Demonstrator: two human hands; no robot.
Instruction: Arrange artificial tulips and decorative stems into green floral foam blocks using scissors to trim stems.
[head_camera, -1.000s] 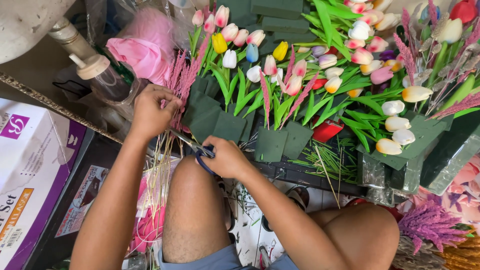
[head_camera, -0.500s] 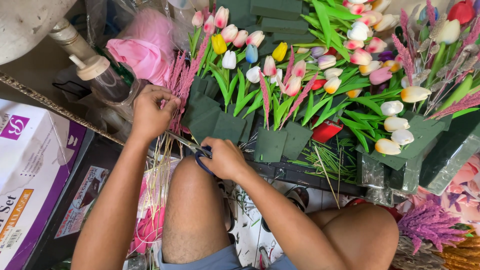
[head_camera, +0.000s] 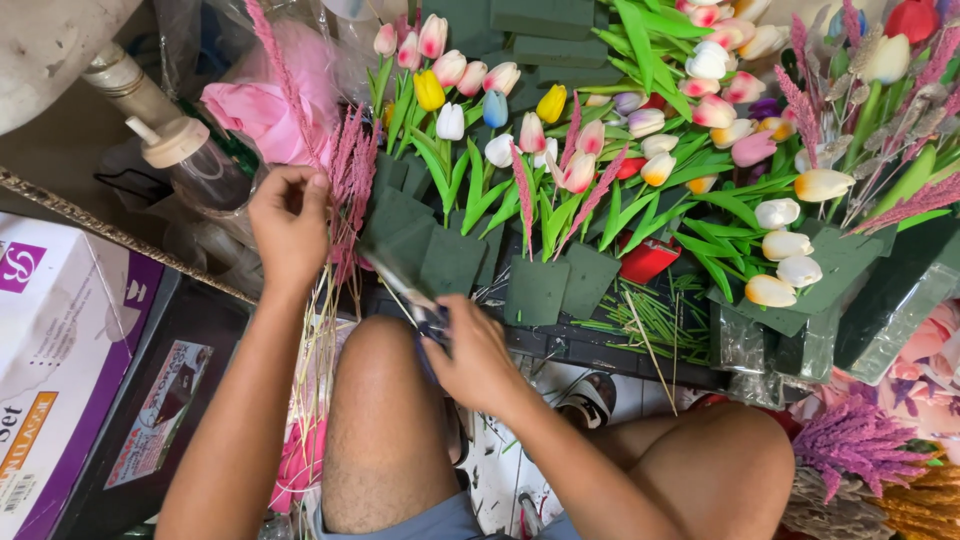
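1. Left hand pinches a pink plume stem upright.
2. Right hand is clamped on scissors, blades just below that stem.
3. Beyond both hands, many tulips already stand in green foam blocks; this stem isn't planted yet.

Foam blocks ahead of knee; tulips in blocks; box left; pump bottle behind box.
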